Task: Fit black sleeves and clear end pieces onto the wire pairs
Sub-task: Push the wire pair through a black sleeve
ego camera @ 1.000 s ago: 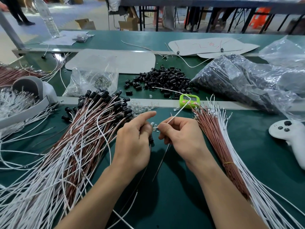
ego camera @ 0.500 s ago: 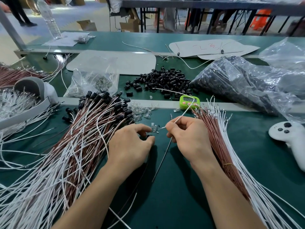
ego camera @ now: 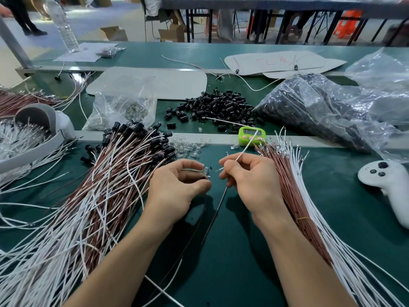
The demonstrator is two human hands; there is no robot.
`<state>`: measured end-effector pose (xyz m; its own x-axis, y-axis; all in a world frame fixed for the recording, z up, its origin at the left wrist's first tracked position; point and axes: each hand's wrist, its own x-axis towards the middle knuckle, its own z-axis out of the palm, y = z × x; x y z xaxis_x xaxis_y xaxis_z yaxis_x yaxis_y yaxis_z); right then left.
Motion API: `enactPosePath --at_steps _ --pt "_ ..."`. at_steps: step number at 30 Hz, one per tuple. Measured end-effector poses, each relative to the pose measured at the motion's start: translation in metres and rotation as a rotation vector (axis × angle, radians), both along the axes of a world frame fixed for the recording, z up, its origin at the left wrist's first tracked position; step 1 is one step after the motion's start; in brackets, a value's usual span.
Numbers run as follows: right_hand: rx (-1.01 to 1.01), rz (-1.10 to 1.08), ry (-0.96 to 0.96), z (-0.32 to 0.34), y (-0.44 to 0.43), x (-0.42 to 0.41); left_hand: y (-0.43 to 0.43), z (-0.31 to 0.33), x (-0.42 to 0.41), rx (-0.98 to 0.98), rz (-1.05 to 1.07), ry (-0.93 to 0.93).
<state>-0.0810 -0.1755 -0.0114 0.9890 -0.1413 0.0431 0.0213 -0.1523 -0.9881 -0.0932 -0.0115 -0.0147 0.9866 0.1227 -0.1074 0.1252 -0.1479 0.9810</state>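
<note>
Left hand (ego camera: pixel 174 191) pinches a clear end piece (ego camera: pixel 206 171); right hand (ego camera: pixel 250 180) pinches the white wire (ego camera: pixel 243 150), tip pointing left, just short.

Green-topped bench (ego camera: pixel 243 251) in foregrd; 2nd green bench (ego camera: pixel 155 56) parallel behind it. Grey metal post (ego camera: pixel 13 45) at far left, slanted in view. Floor (ego camera: pixel 88 16) pale, smooth, w/ bright light patch upper left. Beyond: long table (ego camera: pixel 276 5) on dark metal legs, cardboard boxes (ego camera: pixel 171 35) on floor, orange stool (ego camera: pixel 347 24) at right.
</note>
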Motion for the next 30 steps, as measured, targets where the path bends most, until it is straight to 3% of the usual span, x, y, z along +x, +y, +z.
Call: enactPosePath --at_steps 7,11,14,24,30 --pt "-0.131 0.148 0.021 -0.001 0.006 -0.004 -0.001 0.005 -0.002 -0.064 0.042 -0.198" --pt "-0.094 0.267 0.027 0.001 0.011 -0.01 -0.003 0.005 -0.003 -0.108 0.074 -0.311" --pt "-0.09 0.239 -0.026 0.002 0.012 -0.011 -0.004 0.007 -0.005 -0.133 0.046 -0.354" --pt "-0.056 0.121 -0.051 0.001 0.01 -0.008 -0.009 0.018 -0.009 -0.341 -0.018 -0.31" --pt "-0.104 0.117 -0.044 0.002 0.01 -0.009 -0.005 0.015 -0.009 -0.26 0.003 -0.279"
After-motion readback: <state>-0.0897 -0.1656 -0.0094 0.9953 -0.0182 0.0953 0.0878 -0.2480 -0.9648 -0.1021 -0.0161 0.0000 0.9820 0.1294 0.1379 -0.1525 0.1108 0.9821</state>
